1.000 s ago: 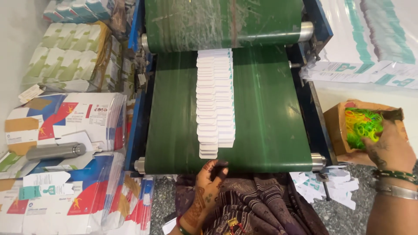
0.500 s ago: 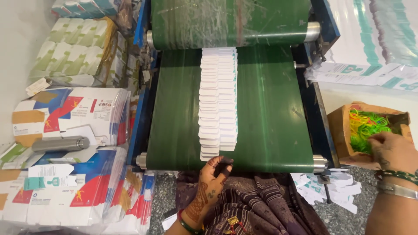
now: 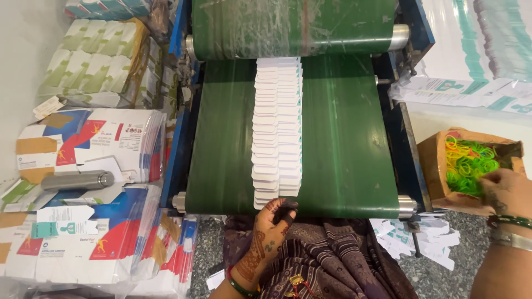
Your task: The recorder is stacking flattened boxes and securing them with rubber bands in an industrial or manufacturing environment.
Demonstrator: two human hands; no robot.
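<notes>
A row of overlapping flat white cartons [image 3: 277,130] runs down the middle of a green conveyor belt [image 3: 343,144]. My left hand [image 3: 269,232], patterned with henna, rests with fingers apart at the belt's near end, fingertips just below the lowest carton. My right hand [image 3: 507,191] is at the edge of a brown cardboard box [image 3: 432,166] filled with green, yellow and orange rubber bands [image 3: 468,163]. Whether its fingers hold a band cannot be seen.
Stacks of flattened printed cartons [image 3: 94,144] lie to the left, with a grey metal cylinder [image 3: 77,180] on them. More white-and-teal carton stacks [image 3: 476,55] sit at the upper right. Loose white cartons [image 3: 421,238] are on the floor. A dark patterned cloth [image 3: 332,260] covers my lap.
The row of cartons has crept toward me on the belt. My right hand has shifted lower, toward the box's near edge. My left hand has stayed at the belt's end.
</notes>
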